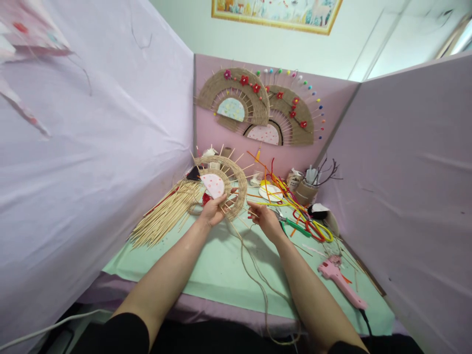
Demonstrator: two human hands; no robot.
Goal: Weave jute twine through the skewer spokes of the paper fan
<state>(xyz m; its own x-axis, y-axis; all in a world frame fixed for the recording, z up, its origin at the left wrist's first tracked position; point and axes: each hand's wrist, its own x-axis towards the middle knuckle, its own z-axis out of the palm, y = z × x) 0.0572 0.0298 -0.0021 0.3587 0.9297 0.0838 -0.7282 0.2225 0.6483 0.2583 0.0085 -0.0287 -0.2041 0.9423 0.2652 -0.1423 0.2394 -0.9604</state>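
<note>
A half-round woven fan (241, 189) of twine on thin wooden sticks is held up over the table, with a pink dotted half-circle (214, 186) at its centre. My left hand (214, 210) is closed around its lower inner part, thumb in front. Close to the fan's lower right edge, my right hand (266, 220) has its fingers curled together by a stick end; what lies between them is too small to make out. From the fan's lower edge a length of twine (263, 285) hangs in a loop over the table's front edge.
Many thin sticks (165, 216) lie left on the green tablecloth (214, 275). Right are green-handled pliers (300, 227), colourful pipe cleaners (320, 231) and a pink glue gun (342, 282) with a cord. Two finished fans (254, 105) hang on the back panel. Cloth-covered walls close both sides.
</note>
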